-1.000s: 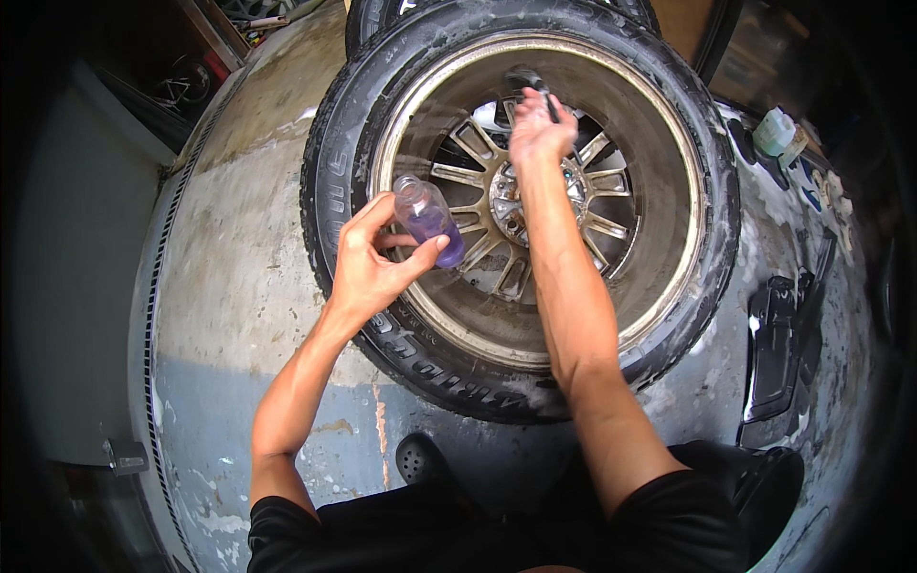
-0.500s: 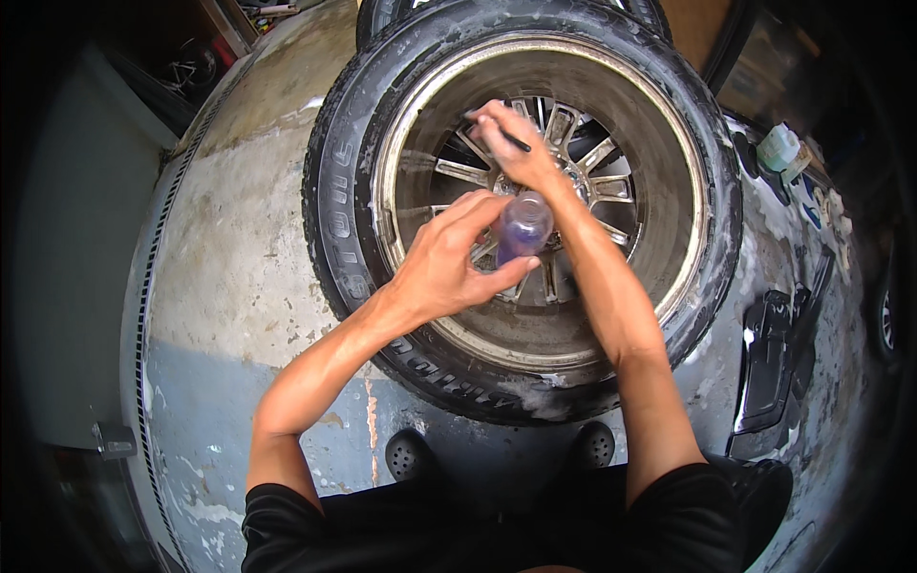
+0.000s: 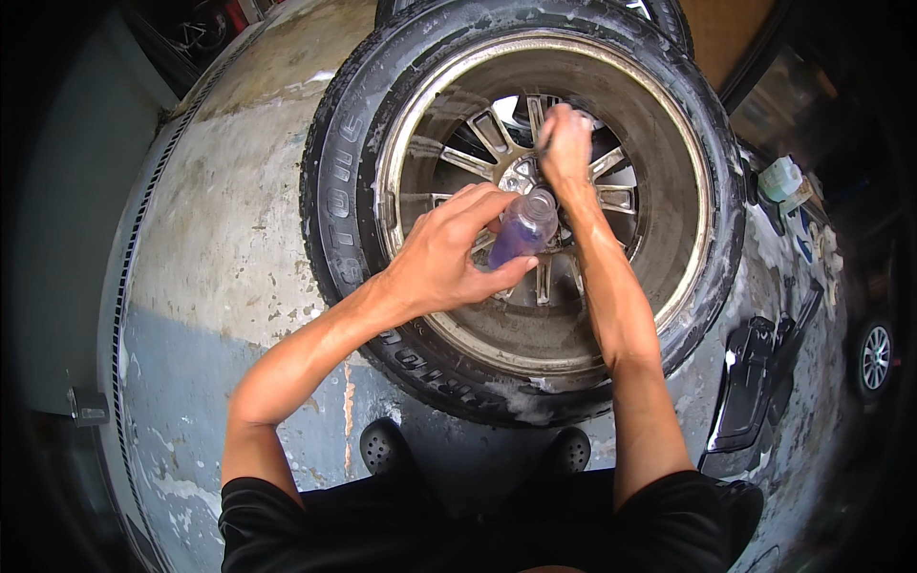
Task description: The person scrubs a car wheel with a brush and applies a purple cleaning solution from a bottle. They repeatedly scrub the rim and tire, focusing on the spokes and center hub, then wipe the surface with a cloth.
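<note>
A wheel lies flat below me, its black tire wet and its metal rim stained brown inside. My left hand is closed around a clear bottle with purple liquid, held tilted above the spokes. The bottle's round mouth faces me. Over the spokes at the far side of the hub, my right hand is smeared by motion, its fingers curled together. The slim black-handled tool seen in it half a second ago is hidden now.
Behind this wheel lies another tire. A whitish bottle stands at the right among small items, and black plastic parts lie nearer. A drain grate runs along the left. My dark clogs are close to the tire.
My right hand has moved to the right across the spokes, and the black handle no longer shows. In my left hand the bottle has tilted so that its mouth shows more clearly.
</note>
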`<move>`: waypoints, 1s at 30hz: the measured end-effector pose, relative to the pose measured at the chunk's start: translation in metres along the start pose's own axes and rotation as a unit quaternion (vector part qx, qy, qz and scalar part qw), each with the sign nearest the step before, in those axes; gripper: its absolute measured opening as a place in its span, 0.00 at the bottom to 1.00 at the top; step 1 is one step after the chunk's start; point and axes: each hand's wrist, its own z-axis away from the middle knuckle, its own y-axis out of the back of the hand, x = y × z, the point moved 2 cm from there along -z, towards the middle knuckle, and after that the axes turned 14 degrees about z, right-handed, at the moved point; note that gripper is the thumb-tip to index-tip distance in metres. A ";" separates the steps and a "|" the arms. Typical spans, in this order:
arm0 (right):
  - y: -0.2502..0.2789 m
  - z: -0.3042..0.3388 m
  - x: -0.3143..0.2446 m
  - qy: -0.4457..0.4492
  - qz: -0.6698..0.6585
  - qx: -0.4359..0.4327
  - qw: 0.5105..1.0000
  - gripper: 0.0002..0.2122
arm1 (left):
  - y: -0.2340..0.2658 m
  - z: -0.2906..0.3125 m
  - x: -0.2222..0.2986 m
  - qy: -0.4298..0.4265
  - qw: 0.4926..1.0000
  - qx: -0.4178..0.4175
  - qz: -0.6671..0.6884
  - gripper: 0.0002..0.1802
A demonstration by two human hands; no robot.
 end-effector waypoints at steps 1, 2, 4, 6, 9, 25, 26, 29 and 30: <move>-0.009 0.003 -0.006 0.010 -0.069 -0.073 0.995 0.05 | 0.001 0.001 -0.001 0.007 1.000 -0.007 -0.004 0.27; -0.017 0.010 -0.012 0.007 -0.132 -0.148 0.980 0.05 | 0.003 0.003 -0.002 0.014 1.000 -0.015 -0.007 0.27; -0.023 0.011 -0.028 0.117 -0.024 -0.166 0.979 0.02 | 0.006 0.005 -0.003 0.018 1.000 -0.017 -0.015 0.26; -0.016 0.003 -0.010 -0.010 0.034 -0.069 0.997 0.02 | 0.009 0.003 -0.006 0.008 1.000 -0.010 -0.019 0.26; -0.025 0.007 0.002 -0.079 0.052 -0.051 0.994 0.07 | 0.007 -0.001 -0.007 0.005 1.000 -0.010 -0.016 0.26; -0.017 0.001 -0.024 0.108 -0.118 -0.095 0.982 0.08 | 0.008 0.010 -0.009 0.038 0.999 -0.023 -0.023 0.27; -0.017 0.003 -0.020 0.087 -0.102 -0.131 0.982 0.08 | 0.007 0.008 -0.009 0.035 0.999 -0.024 -0.021 0.27; -0.019 0.017 -0.060 0.089 -0.120 -0.252 0.956 0.08 | 0.010 0.015 -0.009 0.041 0.999 -0.022 -0.024 0.27; -0.018 0.028 -0.078 0.124 -0.155 -0.306 0.931 0.08 | 0.010 0.018 -0.009 0.042 0.999 -0.020 -0.020 0.27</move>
